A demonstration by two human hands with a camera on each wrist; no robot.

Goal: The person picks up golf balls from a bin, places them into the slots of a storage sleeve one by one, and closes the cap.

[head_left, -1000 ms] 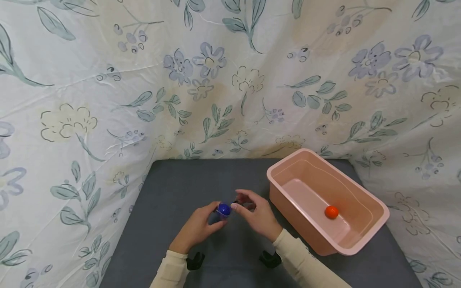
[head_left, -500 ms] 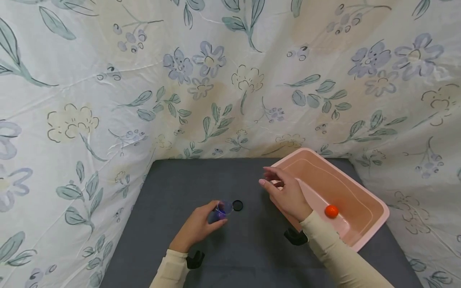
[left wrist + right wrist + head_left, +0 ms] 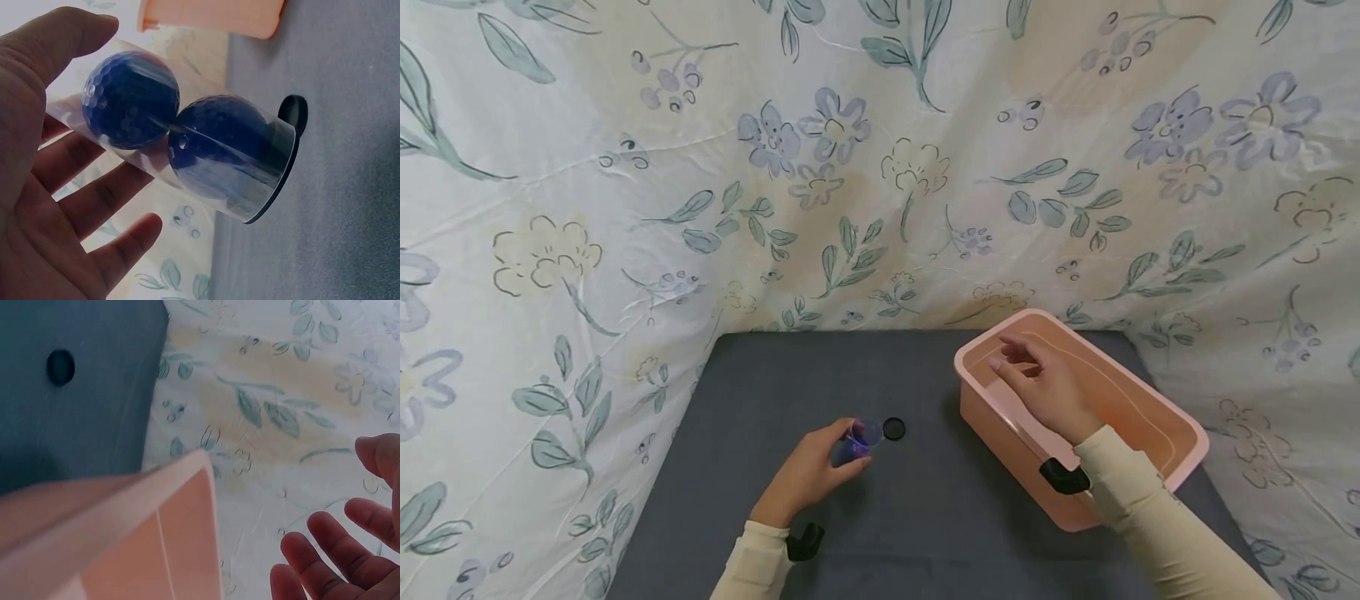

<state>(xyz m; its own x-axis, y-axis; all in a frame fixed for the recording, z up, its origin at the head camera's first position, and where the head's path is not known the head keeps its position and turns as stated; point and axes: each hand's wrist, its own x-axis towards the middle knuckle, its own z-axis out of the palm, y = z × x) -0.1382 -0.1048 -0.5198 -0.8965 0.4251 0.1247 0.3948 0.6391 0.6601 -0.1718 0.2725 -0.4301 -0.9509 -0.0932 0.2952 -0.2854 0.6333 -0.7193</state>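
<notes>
In the left wrist view my left hand (image 3: 69, 169) grips a clear tube (image 3: 273, 178) between thumb and fingers. Two dark blue golf balls (image 3: 130, 100) lie end to end inside it, and its far end has a dark rim. In the head view the open mouth of the tube (image 3: 868, 431) faces up, left of centre on the table. Just right of it lies a round black cap (image 3: 894, 429). My right hand (image 3: 1048, 392) is above the pink bin (image 3: 1000, 450), fingers loosely bent and holding nothing. The orange ball (image 3: 1114, 417) inside the bin is mostly hidden behind that hand.
A dark grey table (image 3: 790, 375) bears the bin at its right side. Floral cloth (image 3: 917, 250) hangs behind and to both sides. The bin's raised rim (image 3: 125, 515) stands close to my right hand in the right wrist view.
My right hand has left the tube's mouth and moved right, over the bin. The black cap it was holding now lies on the table. My left hand stays in place with the tube.
</notes>
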